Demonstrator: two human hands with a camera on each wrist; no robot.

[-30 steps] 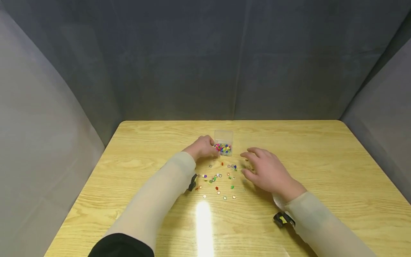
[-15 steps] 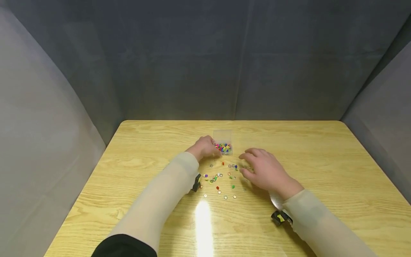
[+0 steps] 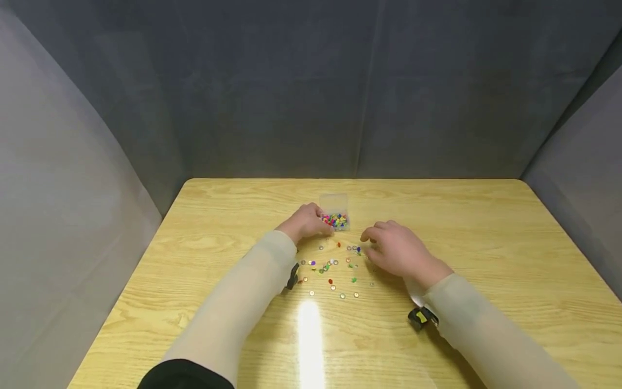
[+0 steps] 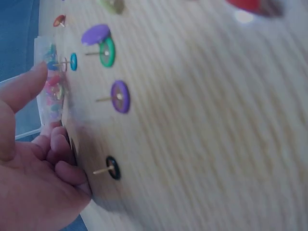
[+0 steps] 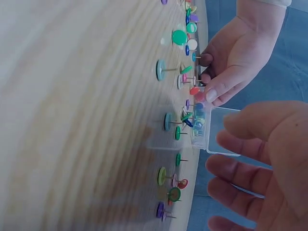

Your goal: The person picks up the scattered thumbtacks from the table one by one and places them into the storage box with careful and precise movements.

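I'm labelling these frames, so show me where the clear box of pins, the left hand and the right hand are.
Clear box of pins [image 3: 335, 212], head view, its near half holding pins.
Left hand [image 3: 305, 221], head view, back of hand.
Right hand [image 3: 399, 249], head view, back of hand.

I see small box [image 3: 335, 213] mid-table [image 3: 486, 243], left hand [image 3: 306, 222] at its left side, right hand [image 3: 396, 249] to its right, loose pins [image 3: 332, 270] scattered before it, between both hands.

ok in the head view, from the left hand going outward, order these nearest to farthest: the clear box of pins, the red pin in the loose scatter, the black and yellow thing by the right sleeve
1. Clear box, against the left hand, the fingers at its left side.
2. Red pin, toward the person, in the scatter on the table.
3. Black and yellow thing, farthest, beside the right sleeve.
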